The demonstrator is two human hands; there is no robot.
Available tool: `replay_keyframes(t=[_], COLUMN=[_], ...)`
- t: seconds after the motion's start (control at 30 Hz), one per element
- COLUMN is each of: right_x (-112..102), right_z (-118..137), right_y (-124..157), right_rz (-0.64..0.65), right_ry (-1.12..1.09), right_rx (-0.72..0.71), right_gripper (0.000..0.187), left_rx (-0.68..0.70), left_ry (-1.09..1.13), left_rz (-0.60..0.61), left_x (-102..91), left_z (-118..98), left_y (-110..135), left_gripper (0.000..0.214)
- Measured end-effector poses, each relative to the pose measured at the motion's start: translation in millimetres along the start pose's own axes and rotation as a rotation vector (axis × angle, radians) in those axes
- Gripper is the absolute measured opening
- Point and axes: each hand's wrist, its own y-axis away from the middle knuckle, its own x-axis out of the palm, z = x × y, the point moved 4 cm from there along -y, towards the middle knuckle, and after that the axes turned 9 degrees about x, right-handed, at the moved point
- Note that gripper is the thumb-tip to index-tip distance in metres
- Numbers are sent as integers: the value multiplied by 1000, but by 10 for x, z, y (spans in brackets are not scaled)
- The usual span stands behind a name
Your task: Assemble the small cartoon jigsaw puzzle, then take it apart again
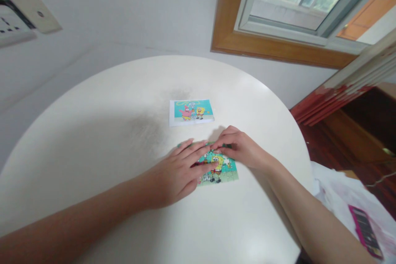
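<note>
A jigsaw puzzle [217,170] with a yellow cartoon figure on a green-blue ground lies flat on the white round table [93,140]. A small white gap shows in its right part. My left hand [179,173] rests over the puzzle's left side, palm down with its fingers spread, covering much of the picture. At the upper edge, my right hand [236,146] has its thumb and fingertips pinched together against the puzzle. Whatever lies between those fingertips is hidden. Just beyond the hands is a picture card [193,112] showing a pink and a yellow cartoon figure.
A wall with a power socket [14,24] rises behind the table on the left. To the right are a wood-framed window [229,20] and a red-and-white curtain [328,99]. A pink-edged phone-like object [365,231] lies on white plastic at lower right.
</note>
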Motion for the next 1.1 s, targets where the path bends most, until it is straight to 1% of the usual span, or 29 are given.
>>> replay_keyframes(t=[0.27,0.53,0.73,0.9,1.1], right_x=[11,8,-110,-161,-179], right_z=[-26,15,-43,-58,-50], right_y=[2,6,38,71,91], right_rz=[-17,-1,-98,-60,-52], right_ry=[9,23,15,58,101], right_rx=[6,-16,72,73,91], right_gripper=[13,12,20,20,22], left_rx=[18,21,22,28,21], left_ry=[-32,-53,-59,-56,-42], left_rz=[44,31,49,58,47], left_x=[16,21,17,26,9], left_z=[18,5,5,16,2], left_y=[8,8,4,14,10], left_gripper=[55,54,53,52,51])
